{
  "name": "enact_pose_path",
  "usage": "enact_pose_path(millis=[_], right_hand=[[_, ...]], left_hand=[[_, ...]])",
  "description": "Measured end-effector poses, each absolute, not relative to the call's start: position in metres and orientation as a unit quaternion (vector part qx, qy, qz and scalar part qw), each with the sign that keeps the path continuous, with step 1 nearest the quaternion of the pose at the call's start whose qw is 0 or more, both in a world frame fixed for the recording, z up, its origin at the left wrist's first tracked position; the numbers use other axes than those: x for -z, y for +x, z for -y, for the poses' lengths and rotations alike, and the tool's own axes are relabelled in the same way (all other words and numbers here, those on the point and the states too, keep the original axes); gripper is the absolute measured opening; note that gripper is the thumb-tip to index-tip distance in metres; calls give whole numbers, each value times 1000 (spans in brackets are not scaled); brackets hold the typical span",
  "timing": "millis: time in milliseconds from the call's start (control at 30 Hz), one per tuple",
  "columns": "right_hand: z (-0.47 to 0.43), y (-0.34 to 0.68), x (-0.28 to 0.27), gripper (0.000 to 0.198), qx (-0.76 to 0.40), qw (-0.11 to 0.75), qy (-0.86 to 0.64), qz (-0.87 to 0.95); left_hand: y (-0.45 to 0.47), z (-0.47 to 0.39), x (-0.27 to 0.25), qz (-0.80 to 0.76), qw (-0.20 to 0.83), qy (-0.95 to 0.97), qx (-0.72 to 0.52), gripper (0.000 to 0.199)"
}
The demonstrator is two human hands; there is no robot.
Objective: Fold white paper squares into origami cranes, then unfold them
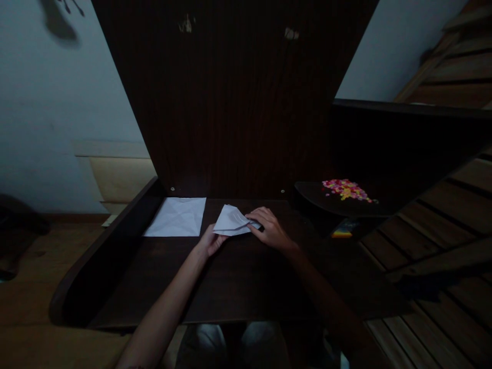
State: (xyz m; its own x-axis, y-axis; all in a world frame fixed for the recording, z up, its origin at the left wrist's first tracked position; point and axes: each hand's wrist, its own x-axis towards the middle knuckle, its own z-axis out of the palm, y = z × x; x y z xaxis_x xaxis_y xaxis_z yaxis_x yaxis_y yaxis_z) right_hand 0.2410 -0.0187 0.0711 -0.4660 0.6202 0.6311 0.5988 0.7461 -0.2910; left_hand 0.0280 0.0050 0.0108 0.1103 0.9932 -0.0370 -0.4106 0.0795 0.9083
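A folded sheet of white paper (231, 221) is held between my two hands, just above the dark wooden desk (230, 282). My left hand (212, 241) grips its lower left corner from below, partly hidden by the paper. On the right side, my right hand (269, 226) is closed over the narrower end, thumb in front and fingers behind. Several layers show along the folded edges. Left of my hands, a flat square white sheet (177, 217) with crease lines lies at the back of the desk.
A small corner shelf (315, 197) at the right carries a pile of pink, red and yellow bits (348, 189). Below it is a colourful item (342, 229). The desk has a raised left side panel (103, 256) and a tall back panel (238, 102). Wooden slats stand at the right.
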Motion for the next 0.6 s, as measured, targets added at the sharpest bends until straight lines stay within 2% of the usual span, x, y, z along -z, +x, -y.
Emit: enact_pose_path(millis=[100,300,600], right_hand=[[17,241,-65,29,-32,388,-355,850],[16,235,-51,28,-23,443,-355,823],[14,219,-35,26,105,476,-342,803]], left_hand=[[28,-7,-14,-362,700,333,-519,15],[30,0,-29,-321,724,241,-562,34],[54,10,-28,-377,592,312,-640,43]])
